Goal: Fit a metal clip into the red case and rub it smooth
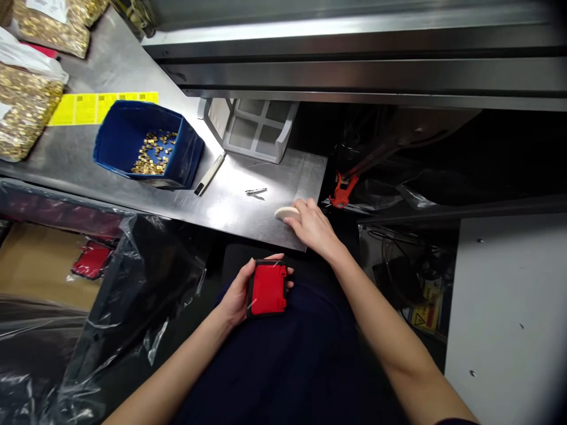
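A flat red and black case [268,288] rests in my left hand [241,292], whose fingers wrap round its edges above my lap. My right hand [312,227] pinches a pale, rounded flat piece [287,213] at the right end of the metal table [239,212]. Left of that piece, a small metal part [256,191] lies on the table. A slim cutter-like tool [210,175] lies beside a blue bin [192,150], which holds small brass-coloured pieces [153,156].
A grey slotted tray [254,133] stands at the table's back. Bags of brass pieces [26,106] and yellow labels [95,108] are at left. A metal beam [354,79] crosses above. An orange-handled tool [342,192] is beyond the table's right end. Plastic-lined box [44,265] at lower left.
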Tool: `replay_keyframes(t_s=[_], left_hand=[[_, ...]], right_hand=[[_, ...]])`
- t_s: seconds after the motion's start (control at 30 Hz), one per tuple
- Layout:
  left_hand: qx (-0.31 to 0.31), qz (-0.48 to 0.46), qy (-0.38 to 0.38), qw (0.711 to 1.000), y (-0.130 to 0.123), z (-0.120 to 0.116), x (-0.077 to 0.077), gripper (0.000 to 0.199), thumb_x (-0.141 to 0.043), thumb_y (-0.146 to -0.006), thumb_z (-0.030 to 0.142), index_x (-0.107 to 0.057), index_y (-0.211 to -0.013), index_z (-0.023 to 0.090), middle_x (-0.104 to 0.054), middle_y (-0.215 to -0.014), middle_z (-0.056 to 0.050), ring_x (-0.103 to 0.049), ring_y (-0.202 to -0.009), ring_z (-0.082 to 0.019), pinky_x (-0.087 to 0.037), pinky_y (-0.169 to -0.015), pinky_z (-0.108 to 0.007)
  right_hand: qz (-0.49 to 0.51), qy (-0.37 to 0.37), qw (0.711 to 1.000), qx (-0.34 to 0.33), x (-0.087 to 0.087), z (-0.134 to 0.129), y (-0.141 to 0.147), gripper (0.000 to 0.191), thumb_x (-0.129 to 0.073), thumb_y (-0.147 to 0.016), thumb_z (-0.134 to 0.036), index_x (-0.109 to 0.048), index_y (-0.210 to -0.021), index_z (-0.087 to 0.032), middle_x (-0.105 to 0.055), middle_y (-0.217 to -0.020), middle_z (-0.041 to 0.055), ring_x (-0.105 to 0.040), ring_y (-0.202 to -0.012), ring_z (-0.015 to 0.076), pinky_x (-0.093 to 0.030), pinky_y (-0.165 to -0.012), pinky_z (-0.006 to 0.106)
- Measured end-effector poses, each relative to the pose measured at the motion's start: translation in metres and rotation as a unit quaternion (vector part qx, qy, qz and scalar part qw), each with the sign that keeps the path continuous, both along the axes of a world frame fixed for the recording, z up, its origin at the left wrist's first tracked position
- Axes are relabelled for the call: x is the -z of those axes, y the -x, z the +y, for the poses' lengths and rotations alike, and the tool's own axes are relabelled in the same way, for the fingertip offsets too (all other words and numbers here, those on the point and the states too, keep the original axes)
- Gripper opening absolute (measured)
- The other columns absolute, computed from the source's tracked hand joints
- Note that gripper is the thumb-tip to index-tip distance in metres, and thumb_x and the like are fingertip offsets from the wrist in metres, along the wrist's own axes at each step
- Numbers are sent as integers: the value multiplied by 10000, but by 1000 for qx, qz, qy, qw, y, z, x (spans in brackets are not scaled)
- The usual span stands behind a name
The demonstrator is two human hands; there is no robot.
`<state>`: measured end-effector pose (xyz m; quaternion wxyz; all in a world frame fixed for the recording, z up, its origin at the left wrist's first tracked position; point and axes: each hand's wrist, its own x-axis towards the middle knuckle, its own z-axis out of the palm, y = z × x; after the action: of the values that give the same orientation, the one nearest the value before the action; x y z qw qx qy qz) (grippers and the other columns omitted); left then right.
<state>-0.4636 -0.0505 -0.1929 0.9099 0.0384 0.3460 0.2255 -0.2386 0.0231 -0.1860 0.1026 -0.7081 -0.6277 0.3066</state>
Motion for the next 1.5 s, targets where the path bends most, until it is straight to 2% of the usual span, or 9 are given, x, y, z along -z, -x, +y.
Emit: replay_keyframes(t_s=[0.13,0.23,0.43,0.63,0.77,0.93,1.17,1.33,1.5], left_hand=[[-8,9,34,999,-3,8,2,673,-479,-960,586,-538,-1405,85,-721,-1201,-227,-732,-1011,-348,-575,-907,-440],[2,38,51,998,-8,14,-3,600,-472,-977,531,-598,-1345,74,-766,-1081,-198,-757,-871,-290,-605,-775,-359],[54,92,90,990,-14,17,-8,601,-480,-962,540,-648,-1286,64,-772,-1045,-211,-756,-851,-307,-621,-717,-372],[58,154,97,982,-17,16,-7,527,-515,-963,505,-698,-1197,69,-786,-851,-146,-711,-617,-205,-588,-563,-277],[79,143,100,981,-21,16,-7,586,-494,-955,551,-669,-1257,81,-784,-968,-183,-749,-757,-272,-623,-649,-346],[87,172,87,977,-20,17,-3,557,-534,-949,527,-690,-1216,63,-784,-815,-148,-717,-614,-227,-587,-545,-289],[93,152,88,980,-21,19,-2,539,-521,-956,519,-687,-1217,78,-788,-925,-170,-747,-736,-265,-626,-642,-340],[88,179,98,975,-20,18,-2,512,-516,-965,502,-703,-1166,70,-775,-805,-135,-706,-606,-212,-587,-548,-281],[96,147,98,979,-20,20,-3,557,-442,-982,534,-679,-1219,89,-777,-965,-183,-749,-801,-286,-626,-692,-369]], right_hand=[[135,48,989,-23,-43,-56,-14,234,-435,-1025,-444,-523,-1144,-263,-664,-864,-11,-653,-747,188,-441,-660,285],[157,72,979,-113,-64,-91,-13,221,-429,-1037,-428,-536,-1152,-272,-711,-920,-13,-677,-783,169,-411,-653,268],[9,32,955,-295,-56,-110,9,301,-361,-1050,-418,-592,-1023,-227,-741,-754,18,-652,-592,160,-208,-522,321],[-9,32,961,-275,-51,-98,-2,324,-346,-1055,-473,-584,-1063,-253,-757,-758,5,-673,-606,157,-155,-526,323],[21,33,950,-309,-51,-98,5,285,-391,-1041,-463,-568,-974,-250,-748,-755,-11,-660,-585,147,-149,-518,322],[8,16,966,-257,-46,-91,13,360,-312,-1059,-498,-574,-1025,-253,-761,-802,7,-690,-650,164,-148,-527,324],[24,52,961,-270,-49,-99,8,310,-376,-1045,-480,-570,-960,-253,-756,-785,-10,-690,-642,160,-143,-528,325],[18,70,970,-232,-50,-97,8,291,-365,-1053,-464,-575,-1133,-279,-778,-859,1,-718,-711,170,-154,-544,320],[15,77,966,-246,-52,-102,16,331,-344,-1050,-489,-592,-1016,-272,-769,-831,-5,-716,-688,177,-148,-545,327]])
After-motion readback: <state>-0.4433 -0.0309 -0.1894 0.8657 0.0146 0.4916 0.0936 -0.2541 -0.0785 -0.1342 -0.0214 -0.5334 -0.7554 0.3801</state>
